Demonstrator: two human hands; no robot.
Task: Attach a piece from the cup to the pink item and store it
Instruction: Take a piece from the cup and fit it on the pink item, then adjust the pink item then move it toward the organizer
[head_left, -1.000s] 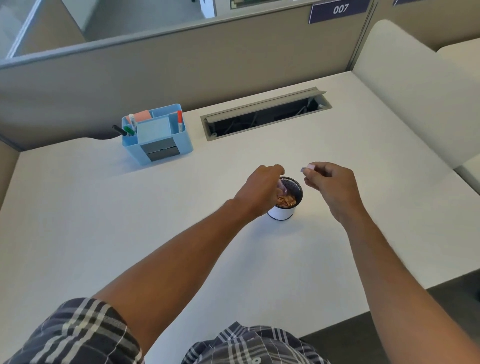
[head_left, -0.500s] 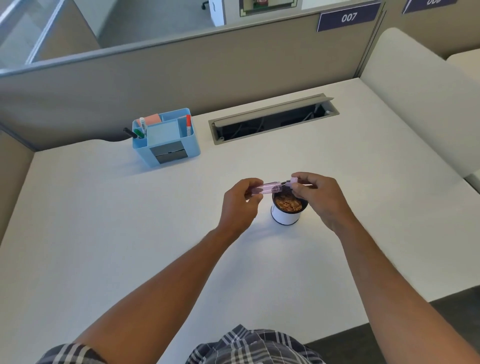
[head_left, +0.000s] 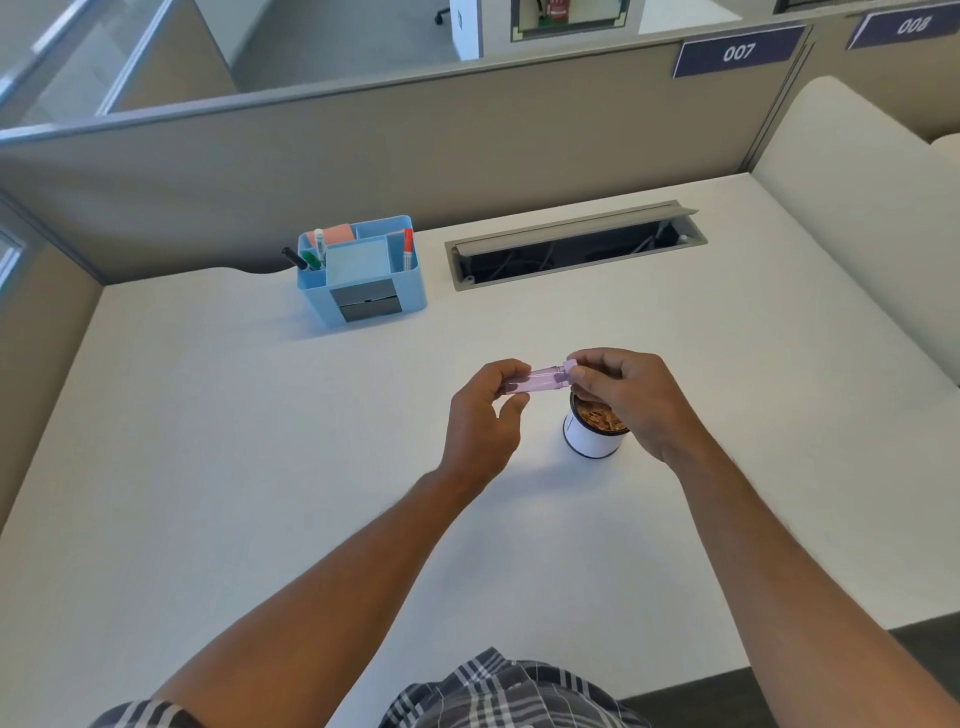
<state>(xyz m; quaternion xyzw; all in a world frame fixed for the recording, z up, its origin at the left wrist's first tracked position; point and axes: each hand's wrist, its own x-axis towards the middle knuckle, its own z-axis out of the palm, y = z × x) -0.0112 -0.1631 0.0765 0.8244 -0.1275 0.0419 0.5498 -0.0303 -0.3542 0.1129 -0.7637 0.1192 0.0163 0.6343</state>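
A small translucent pink item (head_left: 537, 380) is held level above the white desk, just left of the cup. My left hand (head_left: 485, 415) pinches its left end. At its right end my right hand (head_left: 631, 397) grips a pale pink cap-like piece (head_left: 570, 367) that touches the item. Below my right hand stands a white cup (head_left: 589, 440) with a dark rim, filled with several small brown pieces. My right hand hides the cup's far right part.
A light blue desk organizer (head_left: 363, 273) with markers and sticky notes stands at the back left. An open grey cable tray (head_left: 574, 247) is set into the desk behind the cup. Beige partition walls close the back and right.
My left hand has come out of the cup holding the pink item. Both hands have met above and left of the cup, with the pale piece brought against the item's right end.
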